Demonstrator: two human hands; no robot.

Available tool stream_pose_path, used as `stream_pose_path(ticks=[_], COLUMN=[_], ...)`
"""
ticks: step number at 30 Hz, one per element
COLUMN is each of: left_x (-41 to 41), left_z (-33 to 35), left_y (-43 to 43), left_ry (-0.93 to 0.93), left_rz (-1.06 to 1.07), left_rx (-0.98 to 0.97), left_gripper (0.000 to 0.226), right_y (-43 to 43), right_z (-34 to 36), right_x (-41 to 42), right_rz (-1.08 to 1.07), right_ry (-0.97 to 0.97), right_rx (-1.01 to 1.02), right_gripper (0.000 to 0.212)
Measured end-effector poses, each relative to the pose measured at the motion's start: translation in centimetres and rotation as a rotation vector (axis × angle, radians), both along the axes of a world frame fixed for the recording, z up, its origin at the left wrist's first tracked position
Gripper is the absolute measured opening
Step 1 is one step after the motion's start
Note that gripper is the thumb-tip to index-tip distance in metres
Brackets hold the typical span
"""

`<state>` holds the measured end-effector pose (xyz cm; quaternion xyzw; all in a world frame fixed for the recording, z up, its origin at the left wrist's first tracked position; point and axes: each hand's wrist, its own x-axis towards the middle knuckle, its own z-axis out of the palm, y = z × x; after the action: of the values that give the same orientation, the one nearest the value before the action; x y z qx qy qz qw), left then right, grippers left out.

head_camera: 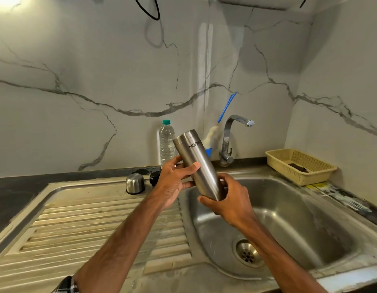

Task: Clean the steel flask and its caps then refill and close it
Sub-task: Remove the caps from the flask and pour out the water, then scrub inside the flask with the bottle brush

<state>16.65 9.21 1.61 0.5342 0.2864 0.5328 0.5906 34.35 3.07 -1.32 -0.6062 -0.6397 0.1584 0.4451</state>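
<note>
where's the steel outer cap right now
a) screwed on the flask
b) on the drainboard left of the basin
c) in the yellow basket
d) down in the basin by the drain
b: the steel cap sits dome up on the drainboard, beside the black cap and apart from the flask.

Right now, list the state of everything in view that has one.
steel flask: inverted, tilted, gripped by left hand and right hand.
steel cap: off, mouth down on drainboard.
black cap: off, beside steel cap.
plastic bottle: upright, capped.
tap: not running.
</note>
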Motion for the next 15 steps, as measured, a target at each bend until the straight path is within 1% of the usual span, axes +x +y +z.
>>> stream_pose_path(ticks=[3, 6, 9, 12, 14, 15], left_x=[0.0, 0.3, 0.5, 0.4, -0.1, -0.4], left_z=[-0.5, -0.9, -1.5, -2.1, -2.4, -2.6], left_y=[0.1, 0.0, 0.0, -0.1, -0.2, -0.1], left_ry=[-0.002, 0.044, 0.022, -0.008, -0.036, -0.062], left_rz=[-0.038, -0.018, 0.05, 0.118, 0.129, 0.128], left_rx=[-0.025, -0.023, -0.036, -0.068, -0.109, -0.125], left_gripper=[0.054, 0.06, 0.066, 0.066, 0.069, 0.069], right_y=[0.3, 0.6, 0.8, 0.8, 0.6, 0.8], right_z=[-0.2, -0.4, -0.6, -0.3, 0.3, 0.6], right_x=[0.0, -0.3, -0.5, -0.6, -0.5, -0.3], right_rz=[-0.034, -0.051, -0.008, 0.101, 0.116, 0.099], right_ry=[-0.003, -0.005, 0.011, 0.114, 0.218, 0.255], right_rx=[0.02, 0.035, 0.028, -0.033, -0.095, -0.09], right_gripper=[0.088, 0.089, 0.088, 0.078, 0.07, 0.061])
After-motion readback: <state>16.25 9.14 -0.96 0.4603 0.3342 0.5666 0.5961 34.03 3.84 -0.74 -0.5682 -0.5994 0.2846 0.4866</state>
